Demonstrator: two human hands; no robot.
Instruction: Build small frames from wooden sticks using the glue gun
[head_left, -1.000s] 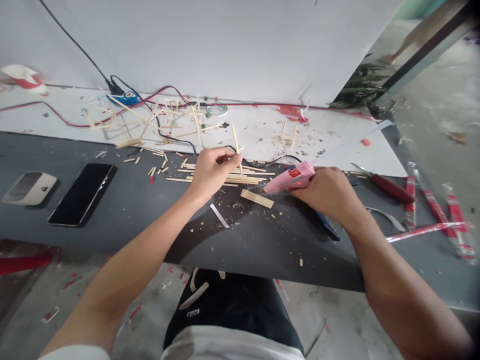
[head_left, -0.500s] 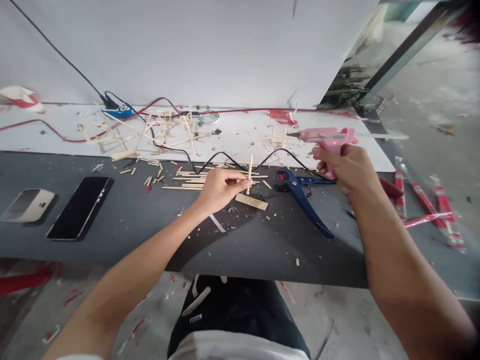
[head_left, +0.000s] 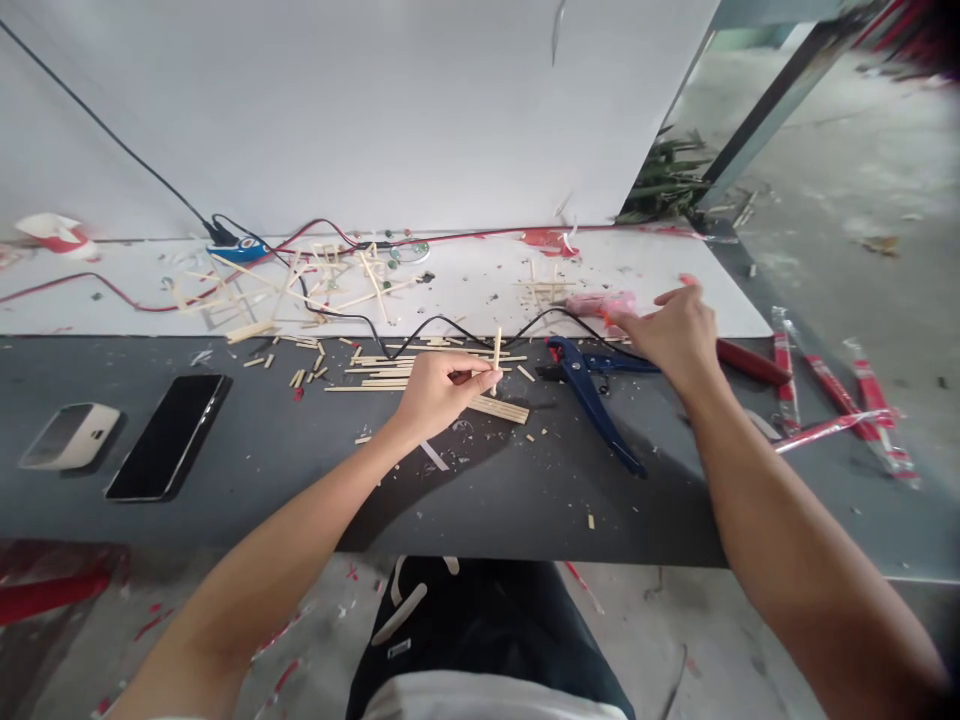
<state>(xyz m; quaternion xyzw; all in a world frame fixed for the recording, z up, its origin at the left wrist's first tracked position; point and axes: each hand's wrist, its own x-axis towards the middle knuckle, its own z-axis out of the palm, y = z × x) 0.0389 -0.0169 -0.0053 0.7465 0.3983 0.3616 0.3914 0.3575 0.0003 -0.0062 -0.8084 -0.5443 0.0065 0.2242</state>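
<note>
My left hand (head_left: 442, 390) is closed in a pinch around a short wooden stick (head_left: 498, 345), held upright. Just below it, several sticks laid side by side form a small strip (head_left: 501, 408) on the dark table, partly covered by the fingers. My right hand (head_left: 679, 330) is open, thumb and fingers apart. Beside its thumb a pink glue gun (head_left: 596, 303) lies on the white board, its nozzle toward the left. A blue-handled cutter (head_left: 600, 415) rests open between my two hands.
Loose sticks (head_left: 375, 375) lie behind my left hand, with a black cable (head_left: 442, 320) running past them. Thin stick frames (head_left: 300, 275) stand on the white board (head_left: 480, 270). A phone (head_left: 169, 437) and a white device (head_left: 71, 437) lie left; red-wrapped packets (head_left: 844, 395) lie right.
The glue gun has gone from my right hand's grip down onto the white board, and that hand has opened. My left hand still pinches the stick. The view has shifted slightly.
</note>
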